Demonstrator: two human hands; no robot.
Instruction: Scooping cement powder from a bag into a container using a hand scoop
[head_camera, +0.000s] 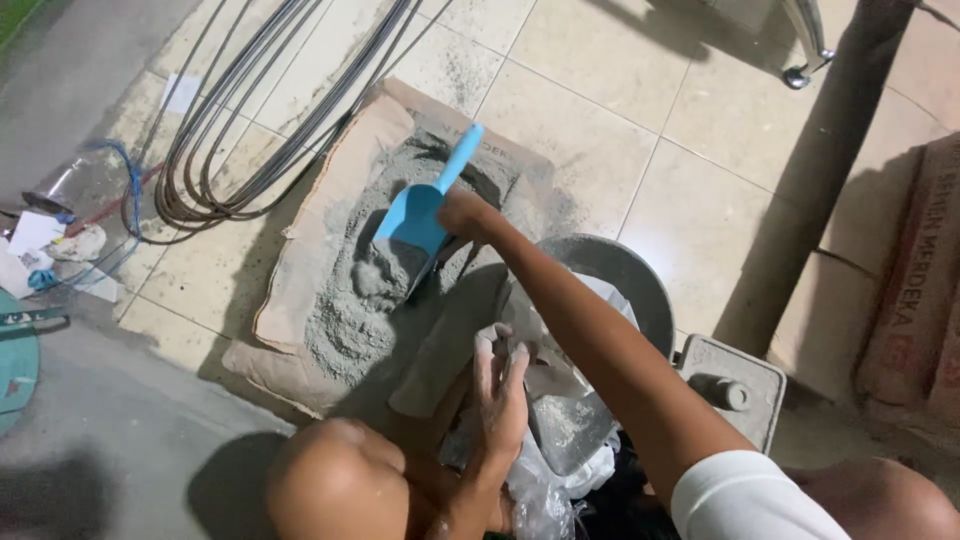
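Note:
My right hand (465, 215) grips a light blue plastic scoop (420, 215) at the base of its handle. The scoop's blade is pushed into grey cement powder (365, 290) inside a torn-open brown paper sack (300, 250) lying flat on the tiled floor. My left hand (500, 385), dusted grey, holds open the mouth of a clear plastic bag (560, 430) between my knees. The bag holds some grey powder. My left knee (335, 480) is at the bottom of the view.
A grey round bucket (640, 285) sits behind the bag. A grey concrete block with a peg (730, 385) lies to the right. A coil of steel rods (240, 120) lies top left, another paper sack (920, 290) at the right, a brown post (820, 160) beside it.

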